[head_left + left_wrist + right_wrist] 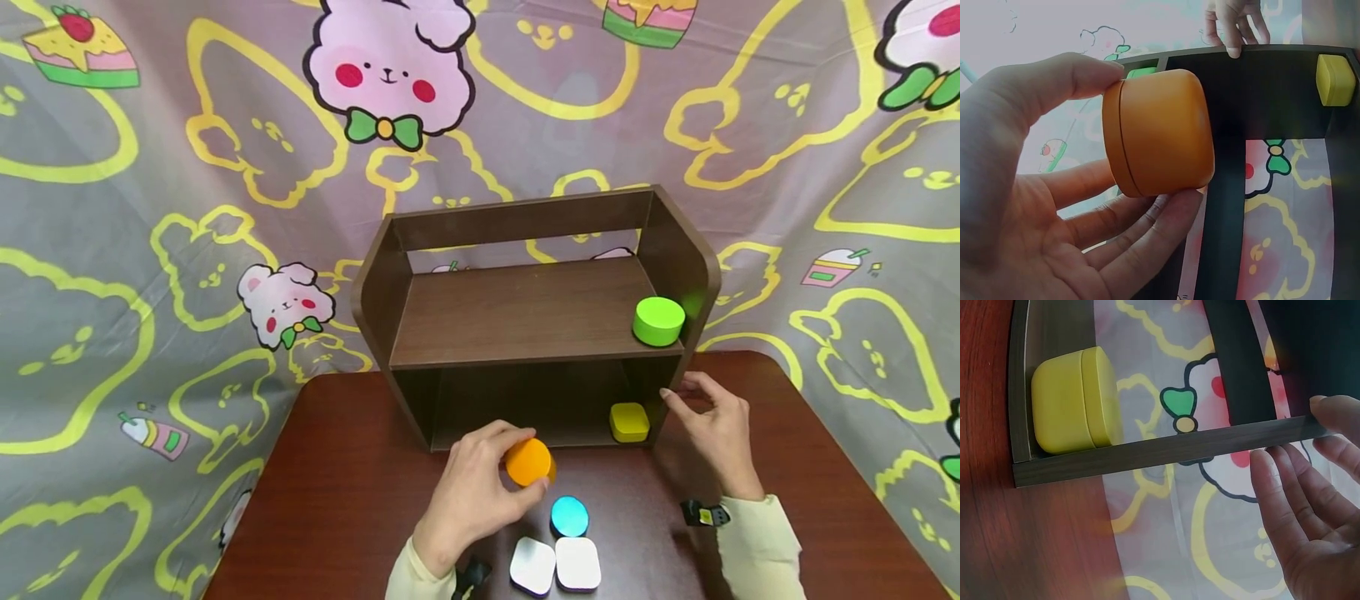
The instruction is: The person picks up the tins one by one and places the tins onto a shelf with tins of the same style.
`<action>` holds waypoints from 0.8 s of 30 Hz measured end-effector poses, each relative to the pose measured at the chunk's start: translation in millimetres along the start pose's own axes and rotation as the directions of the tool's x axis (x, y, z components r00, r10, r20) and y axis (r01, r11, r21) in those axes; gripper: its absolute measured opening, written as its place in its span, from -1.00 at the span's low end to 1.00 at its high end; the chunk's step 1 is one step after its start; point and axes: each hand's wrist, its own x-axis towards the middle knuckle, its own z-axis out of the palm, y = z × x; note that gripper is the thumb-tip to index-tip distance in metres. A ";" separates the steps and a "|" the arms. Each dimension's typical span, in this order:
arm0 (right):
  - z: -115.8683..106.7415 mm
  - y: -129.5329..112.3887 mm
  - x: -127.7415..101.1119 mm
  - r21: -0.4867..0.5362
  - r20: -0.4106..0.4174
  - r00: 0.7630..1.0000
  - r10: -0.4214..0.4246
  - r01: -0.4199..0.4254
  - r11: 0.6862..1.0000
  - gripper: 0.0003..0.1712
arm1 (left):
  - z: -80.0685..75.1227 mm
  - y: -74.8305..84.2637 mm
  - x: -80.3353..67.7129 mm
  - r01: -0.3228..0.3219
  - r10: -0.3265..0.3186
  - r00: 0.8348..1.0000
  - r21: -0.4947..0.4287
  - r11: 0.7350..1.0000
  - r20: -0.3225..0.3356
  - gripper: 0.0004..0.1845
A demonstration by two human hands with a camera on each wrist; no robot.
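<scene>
Orange jar (pixel 528 462), small and round with a lid, is held in the left hand (pixel 468 500) just in front of the open lower compartment of the brown shelf (pixel 525 317), a little above the surface (pixel 337 500). The thumb presses on one side of it and the curled fingers (pixel 1147 231) support it from the other side, so the jar is pinched across its body near the seam of the lid. It looks like smooth hard plastic, probably light and stiff, maybe a little slippery; I think holding it across the round wall, as now, is the safest place.

The right hand (pixel 716 425) holds nothing. Its fingers (pixel 1285 500) are relaxed and almost straight, and the fingertips touch the right front edge of the shelf.

Inside the lower compartment, at the right, stands a yellow jar (pixel 629 422). On the upper board, at the right end, stands a green jar (pixel 658 321). On the surface near the person lie a cyan jar (pixel 569 516) and two white jars (pixel 555 565), close together.

The surface is dark red-brown wood. Behind it hangs a grey cloth (pixel 150 250) with yellow outlines, pink bears and cakes.
</scene>
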 end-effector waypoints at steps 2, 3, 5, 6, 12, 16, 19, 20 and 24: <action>0.2 0.1 -0.4 0.000 0.004 1.000 0.001 -0.001 1.000 -0.77 | -1.6 0.2 0.7 -0.001 0.001 1.000 0.000 1.000 -0.006 -0.48; 0.3 0.0 -0.5 0.001 0.005 1.000 -0.001 0.001 1.000 -0.77 | -2.3 0.2 1.1 -0.001 0.001 1.000 0.002 1.000 -0.011 -0.48; 0.4 -0.3 -0.3 0.006 0.005 1.000 -0.003 0.003 1.000 -0.77 | -3.7 -0.3 2.2 -0.005 0.005 1.000 0.000 1.000 -0.019 -0.49; 0.4 -0.5 -0.2 0.010 0.005 1.000 -0.004 0.004 1.000 -0.77 | -4.5 -0.5 2.8 -0.007 0.007 1.000 0.000 1.000 -0.023 -0.48; -0.3 -0.4 -0.2 0.015 0.001 1.000 -0.013 0.013 1.000 -0.78 | -8.5 -0.4 6.4 -0.007 0.007 0.999 0.000 1.000 -0.032 -0.48; -0.4 0.3 0.2 0.012 -0.002 1.000 -0.020 0.020 1.000 -0.78 | -10.5 1.8 10.3 -0.019 0.019 0.999 0.004 1.000 -0.033 -0.48; -0.3 0.9 0.9 0.012 -0.005 1.000 -0.025 0.025 1.000 -0.78 | -12.5 4.2 14.4 -0.040 0.040 0.999 -0.002 0.999 -0.034 -0.49; -0.3 1.1 1.0 0.012 -0.006 1.000 -0.025 0.025 1.000 -0.78 | -13.3 5.0 15.9 -0.048 0.048 0.998 -0.003 0.999 -0.036 -0.49; 0.1 2.3 0.4 0.003 -0.007 1.000 -0.022 0.022 1.000 -0.78 | -16.6 6.9 20.2 -0.065 0.065 0.997 -0.012 0.998 -0.037 -0.47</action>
